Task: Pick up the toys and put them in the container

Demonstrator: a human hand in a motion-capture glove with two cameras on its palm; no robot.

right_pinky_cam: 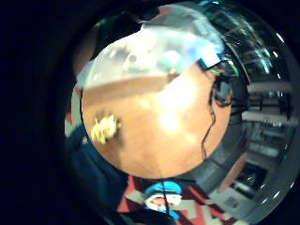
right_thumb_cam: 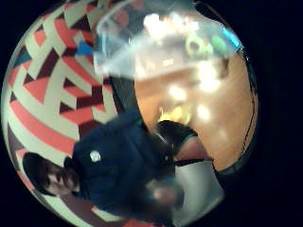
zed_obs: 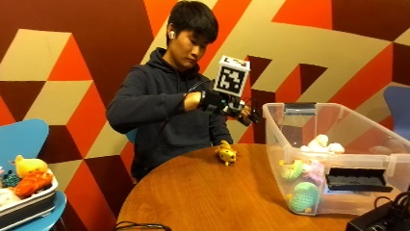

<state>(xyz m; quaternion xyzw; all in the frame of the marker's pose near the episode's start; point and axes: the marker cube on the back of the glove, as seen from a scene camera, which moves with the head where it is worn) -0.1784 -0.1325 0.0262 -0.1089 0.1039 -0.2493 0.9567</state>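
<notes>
Here a small yellow toy (zed_obs: 225, 153) lies on the round wooden table (zed_obs: 211, 197), alone near the edge closest to the seated person and well apart from the bin (zed_obs: 333, 156). It shows too in the little-finger palm view as a yellow blur on the wood (right_pinky_cam: 105, 128). The clear plastic bin stands on the table's other side and holds several soft toys: a green one (zed_obs: 301, 196) against the near wall, a pale green and pink one (zed_obs: 296, 169) above it, and a white one (zed_obs: 318, 143) further back. The gloved right hand (zed_obs: 232, 107) is raised in the air, above the table between the yellow toy and the bin; whether its fingers are open or curled cannot be told. To the side, a tray (zed_obs: 29, 204) on a blue chair (zed_obs: 22, 139) carries more toys.
</notes>
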